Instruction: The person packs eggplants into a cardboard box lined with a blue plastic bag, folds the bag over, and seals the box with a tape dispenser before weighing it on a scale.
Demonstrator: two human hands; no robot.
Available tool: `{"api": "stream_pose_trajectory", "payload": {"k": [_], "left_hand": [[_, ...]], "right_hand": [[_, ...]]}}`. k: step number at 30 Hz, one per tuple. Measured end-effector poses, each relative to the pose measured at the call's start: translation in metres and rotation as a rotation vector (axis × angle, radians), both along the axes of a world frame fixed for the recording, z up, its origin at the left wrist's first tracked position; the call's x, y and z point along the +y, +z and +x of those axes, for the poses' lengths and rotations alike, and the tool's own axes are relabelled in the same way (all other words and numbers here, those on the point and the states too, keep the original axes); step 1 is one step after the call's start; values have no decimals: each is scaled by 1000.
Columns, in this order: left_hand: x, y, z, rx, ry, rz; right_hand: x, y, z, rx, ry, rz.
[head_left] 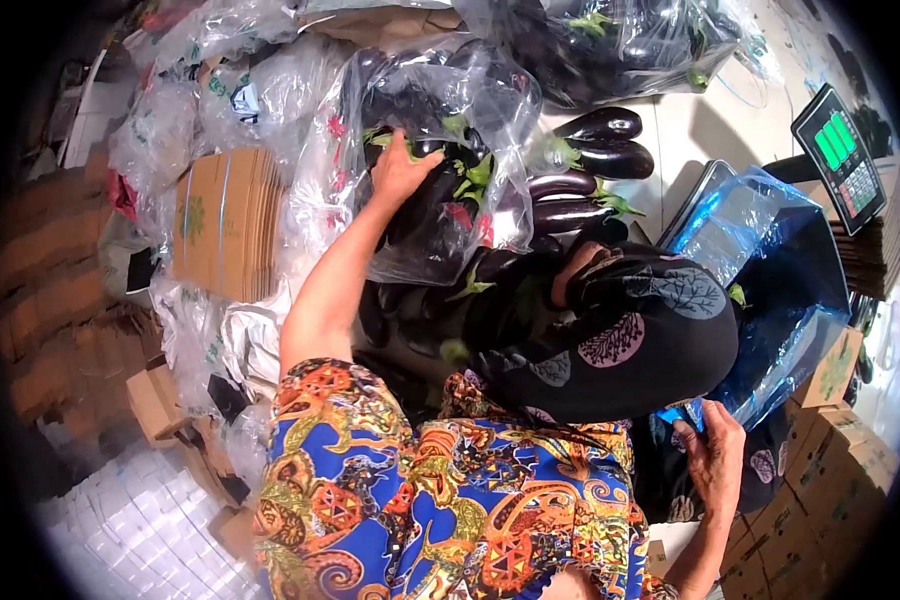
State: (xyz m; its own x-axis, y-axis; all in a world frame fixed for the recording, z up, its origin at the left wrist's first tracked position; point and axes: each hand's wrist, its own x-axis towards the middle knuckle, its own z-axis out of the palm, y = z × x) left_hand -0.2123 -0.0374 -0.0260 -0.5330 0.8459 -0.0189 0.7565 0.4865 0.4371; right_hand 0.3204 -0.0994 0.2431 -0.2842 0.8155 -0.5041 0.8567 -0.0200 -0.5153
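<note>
Cluttered rm, pale floor (675, 125) showing in places, mostly beyond R hand. Far L of L hand: stacked brown cartons (60, 240), blurred. Lower, well toward wearer's side: white packs (135, 530), too blurry to ID. Nearer, L of L hand: strapped stack of flat cardboard (220, 220) w/ green print on top, too small to read. Around that stack: crumpled clear plastic (270, 85), bits of green marking, also illegible.

L hand (400, 175): inside mouth of a clear bag (515, 115) w/ some red marks, thumb splayed from fingers, touching dark purple eggplants (425, 215) nr green stem ends. Can't tell whether gripping.

Btwn the hands, in the way: co-worker in black scarf (660, 320) w/ pink & grey tree motifs, hiding some eggplants and part of the blue plastic. R of L hand, past clear bag: loose eggplants (610, 160) lying on floor; farther out, another big bag of same (530, 50).

R hand (712, 455): fingers & thumb pinched on edge of blue bag (810, 300), spread open beyond it. Farther out, up R of R hand: scale display (840, 160), lit green digits, not legible, keypad below. R of R hand, close: more brown boxes (820, 470).
</note>
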Motion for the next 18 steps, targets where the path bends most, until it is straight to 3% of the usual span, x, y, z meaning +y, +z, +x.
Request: {"api": "stream_pose_trajectory", "payload": {"k": [1, 4, 5, 6, 8, 10, 13, 15, 18], "left_hand": [[12, 26, 15, -62, 79, -225], [22, 36, 26, 76, 85, -320], [16, 36, 21, 10, 75, -193], [10, 25, 3, -109, 15, -79], [-13, 62, 5, -901, 217, 68], [-42, 77, 7, -1267, 329, 229], [-89, 82, 1, -1812, 210, 352], [-113, 86, 9, -2016, 58, 364], [-132, 116, 45, -1848, -29, 180]], "right_hand": [[3, 3, -3, 7, 12, -28], [9, 11, -4, 23, 81, 17], [11, 13, -2, 37, 77, -8], [13, 15, 0, 52, 66, -35], [15, 18, 3, 84, 69, -74], [19, 15, 11, 147, 45, -141], [28, 11, 19, 218, 57, -138], [38, 13, 17, 259, 50, -162], [45, 9, 16, 289, 8, -140]]}}
